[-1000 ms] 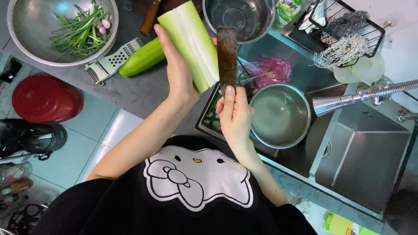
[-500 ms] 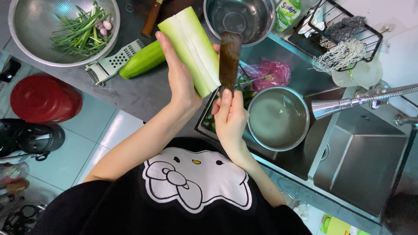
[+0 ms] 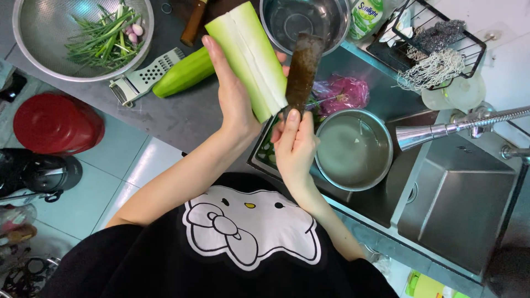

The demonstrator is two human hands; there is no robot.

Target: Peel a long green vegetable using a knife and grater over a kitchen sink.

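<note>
- Peeling at a kitchen sink: from my remote seat, I see the left hand hold a long pale-green gourd upright over the counter edge. The fingers wrap its back and the thumb runs up its near side.
- The right hand is closed around the handle of a dark, worn knife, with the forefinger laid up the spine. The blade rests flat against the gourd's right flank.
- Most of the gourd's facing side is already pale and stripped. I cannot see how much skin is left on the far side.
- I judge the step in hand to be paring skin off the right edge, with the blade pointing away from the body.
- As I read it, the next stroke calls for a shallow blade angle, the left fingers kept clear of the blade's path, and then a slight turn of the gourd to bring up an unpeeled strip.
- Below the hands, a steel pot sits in the basin under the tap, with a pink bag just beyond it.
- On the counter, an unpeeled green piece lies beside a flat grater, and a colander of green stalks stands further left.
</note>
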